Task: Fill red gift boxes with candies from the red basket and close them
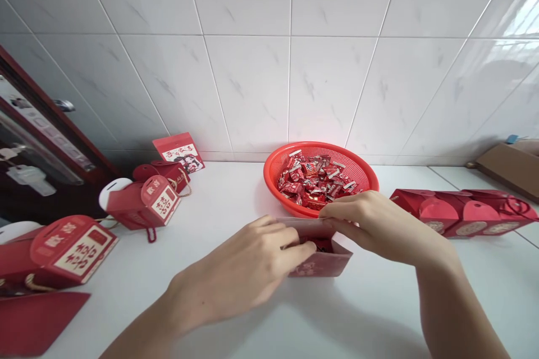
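An open red gift box (316, 267) stands on the white table in front of me, with some dark red wrapped candy visible inside. My left hand (256, 258) is closed on the box's left side, its index finger bent over the opening. At the back right edge, my right hand (366, 221) pinches the box's rim; its fingertips are partly hidden. Just behind both hands, a red plastic basket (364, 171) holds many red wrapped candies (311, 182).
To the left, red gift boxes (143, 202) with cord handles stand near a red card (185, 152). Several closed red boxes (463, 213) line up at the right. A brown cardboard box (507, 168) sits at the far right, and a tiled wall (248, 90) rises behind.
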### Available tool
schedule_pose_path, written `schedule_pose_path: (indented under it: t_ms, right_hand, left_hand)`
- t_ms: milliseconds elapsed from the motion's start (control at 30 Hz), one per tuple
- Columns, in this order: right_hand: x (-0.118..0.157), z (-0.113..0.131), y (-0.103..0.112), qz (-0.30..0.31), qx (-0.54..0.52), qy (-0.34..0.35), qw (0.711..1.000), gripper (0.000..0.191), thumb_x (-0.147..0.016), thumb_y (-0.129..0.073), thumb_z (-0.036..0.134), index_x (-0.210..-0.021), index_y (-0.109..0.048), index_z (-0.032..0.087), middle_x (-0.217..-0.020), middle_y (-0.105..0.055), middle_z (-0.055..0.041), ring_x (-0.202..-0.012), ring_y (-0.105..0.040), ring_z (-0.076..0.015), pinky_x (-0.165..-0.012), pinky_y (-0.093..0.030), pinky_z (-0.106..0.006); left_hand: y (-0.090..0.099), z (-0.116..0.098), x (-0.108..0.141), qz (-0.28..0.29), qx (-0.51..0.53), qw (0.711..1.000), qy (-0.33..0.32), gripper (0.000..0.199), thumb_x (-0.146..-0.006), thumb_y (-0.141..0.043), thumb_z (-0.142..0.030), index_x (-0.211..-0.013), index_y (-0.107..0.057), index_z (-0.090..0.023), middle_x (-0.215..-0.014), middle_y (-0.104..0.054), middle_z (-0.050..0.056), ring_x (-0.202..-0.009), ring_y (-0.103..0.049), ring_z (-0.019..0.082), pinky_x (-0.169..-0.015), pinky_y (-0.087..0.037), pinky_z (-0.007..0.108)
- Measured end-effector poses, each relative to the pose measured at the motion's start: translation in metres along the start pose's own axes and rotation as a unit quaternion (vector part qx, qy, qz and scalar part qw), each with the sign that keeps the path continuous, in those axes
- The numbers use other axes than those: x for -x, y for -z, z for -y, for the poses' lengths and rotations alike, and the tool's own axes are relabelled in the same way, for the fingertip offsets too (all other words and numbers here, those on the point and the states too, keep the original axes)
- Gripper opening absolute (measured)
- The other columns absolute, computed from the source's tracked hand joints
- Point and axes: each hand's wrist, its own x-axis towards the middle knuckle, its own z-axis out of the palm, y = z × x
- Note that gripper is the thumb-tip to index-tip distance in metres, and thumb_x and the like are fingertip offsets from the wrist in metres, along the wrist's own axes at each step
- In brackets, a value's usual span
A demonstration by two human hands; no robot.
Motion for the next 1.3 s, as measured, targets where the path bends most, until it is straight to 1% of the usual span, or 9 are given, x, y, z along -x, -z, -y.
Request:
schedule_pose_path:
  t_ms: [233,433,600,700,867,967,1033,1133,1300]
  right_hand:
    - [-0.012,-0.019,-0.001,0.078,-0.103,-0.069,0.989,0.030,-0.103,-0.044,0.029,-0.086,-0.067,0.021,-0.071,-0.068,-0.0003,-0.060,-0.054,-0.0136,-0.057,-0.034,-0.028]
    - [-0.010,-0.025,0.004,0.139,-0.132,-0.105,0.976,0.041,-0.084,-0.076,0.048,-0.115,-0.069,0.023,-0.093,-0.074,-0.0033,-0.082,-0.063,-0.0215,-0.065,-0.043,-0.030]
    - [-0.014,-0.026,-0.002,0.143,-0.088,-0.113,0.979,0.008,-0.089,-0.064,0.024,-0.094,-0.069,0.021,-0.078,-0.068,-0.0005,-0.069,-0.056,-0.0171,-0.060,-0.038,-0.028]
    - [-0.019,-0.029,-0.008,0.131,-0.078,-0.094,0.984,0.012,-0.089,-0.056,0.014,-0.086,-0.067,0.020,-0.075,-0.066,-0.0003,-0.065,-0.052,-0.0151,-0.059,-0.036,-0.028]
    - [-0.022,-0.031,-0.012,0.141,-0.087,-0.091,0.982,0.018,-0.090,-0.052,0.010,-0.083,-0.065,0.020,-0.070,-0.062,0.0018,-0.063,-0.050,-0.0136,-0.059,-0.034,-0.028]
    - [-0.020,-0.031,-0.010,0.133,-0.103,-0.090,0.982,0.013,-0.091,-0.056,0.014,-0.088,-0.067,0.020,-0.073,-0.064,0.0014,-0.065,-0.052,-0.0140,-0.060,-0.036,-0.028]
    - [-0.019,-0.032,-0.008,0.130,-0.129,-0.079,0.980,0.011,-0.094,-0.061,0.028,-0.093,-0.068,0.020,-0.077,-0.066,0.0008,-0.066,-0.054,-0.0145,-0.062,-0.038,-0.028]
    - [-0.019,-0.034,-0.007,0.126,-0.189,-0.069,0.971,0.038,-0.102,-0.047,0.049,-0.084,-0.063,0.019,-0.072,-0.063,0.0001,-0.065,-0.054,-0.0149,-0.063,-0.041,-0.029]
    - [-0.022,-0.037,-0.012,0.151,-0.184,-0.053,0.970,0.034,-0.102,-0.045,0.037,-0.074,-0.055,0.020,-0.068,-0.058,0.0013,-0.061,-0.048,-0.0129,-0.060,-0.038,-0.028]
  left_hand:
    - [-0.006,0.028,-0.007,-0.053,0.086,0.988,0.118,0.042,-0.095,-0.059,-0.016,-0.135,-0.058,-0.027,-0.123,-0.064,0.005,-0.089,-0.068,0.015,-0.079,-0.055,0.027]
    - [-0.012,0.052,-0.011,-0.057,0.164,0.964,0.201,0.065,-0.088,-0.072,-0.036,-0.147,-0.050,-0.025,-0.135,-0.063,0.009,-0.118,-0.064,0.024,-0.097,-0.055,0.037]
    - [-0.018,0.063,-0.016,-0.020,0.266,0.948,0.171,0.035,-0.092,-0.067,-0.030,-0.126,-0.070,-0.022,-0.115,-0.076,0.005,-0.094,-0.071,0.020,-0.087,-0.055,0.030]
    - [-0.019,0.063,-0.019,-0.025,0.280,0.949,0.141,0.028,-0.096,-0.059,-0.021,-0.119,-0.074,-0.023,-0.112,-0.077,0.004,-0.093,-0.070,0.018,-0.081,-0.054,0.027]
    - [-0.023,0.065,-0.018,-0.028,0.300,0.947,0.110,0.036,-0.096,-0.060,-0.021,-0.131,-0.068,-0.026,-0.123,-0.074,0.005,-0.105,-0.069,0.019,-0.083,-0.055,0.027]
    - [-0.029,0.069,-0.018,-0.062,0.288,0.950,0.101,0.033,-0.098,-0.057,-0.022,-0.129,-0.067,-0.024,-0.126,-0.072,0.007,-0.110,-0.068,0.019,-0.091,-0.054,0.030]
    - [-0.033,0.071,-0.018,-0.086,0.271,0.955,0.086,0.024,-0.098,-0.055,-0.021,-0.118,-0.070,-0.021,-0.114,-0.074,0.006,-0.098,-0.069,0.017,-0.086,-0.054,0.028]
    - [-0.035,0.073,-0.019,-0.097,0.243,0.963,0.061,0.019,-0.097,-0.053,-0.015,-0.098,-0.072,-0.018,-0.090,-0.071,0.003,-0.078,-0.064,0.013,-0.072,-0.050,0.025]
    - [-0.032,0.074,-0.016,-0.081,0.243,0.965,0.050,0.016,-0.094,-0.057,-0.016,-0.096,-0.074,-0.017,-0.088,-0.071,0.005,-0.075,-0.062,0.013,-0.070,-0.048,0.024]
